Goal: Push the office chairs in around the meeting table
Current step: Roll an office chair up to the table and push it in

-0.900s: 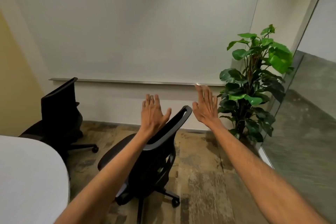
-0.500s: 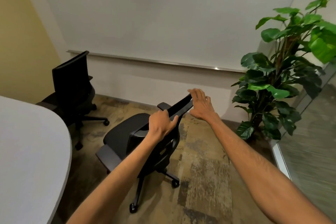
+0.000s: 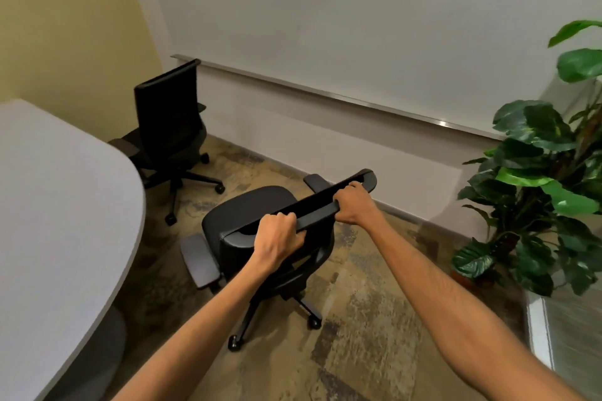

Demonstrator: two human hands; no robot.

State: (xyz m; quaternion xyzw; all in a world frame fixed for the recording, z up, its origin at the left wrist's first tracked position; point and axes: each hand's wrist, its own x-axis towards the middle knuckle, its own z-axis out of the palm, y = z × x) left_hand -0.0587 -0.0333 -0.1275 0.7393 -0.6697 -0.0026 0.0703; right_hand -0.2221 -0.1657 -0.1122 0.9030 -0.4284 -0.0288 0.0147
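Note:
A black office chair (image 3: 250, 205) on castors stands in front of me, its seat turned toward the far wall. Both hands grip the top edge of its backrest: my left hand (image 3: 277, 236) near the left end, my right hand (image 3: 353, 202) near the right end. The white meeting table (image 3: 55, 205) with a rounded edge fills the left side, a gap of floor away from this chair. A second black office chair (image 3: 169, 120) stands further back by the table's far end, its back toward the wall.
A large potted plant (image 3: 537, 192) stands at the right, close to the chair's right side. A white wall with a metal rail (image 3: 325, 94) runs behind. A glass partition base (image 3: 540, 329) lies at the lower right. Patterned carpet (image 3: 358, 319) covers the floor.
Both hands came down from open in the air and closed on the near chair's backrest top. The view has dropped and swung left, bringing more table into sight.

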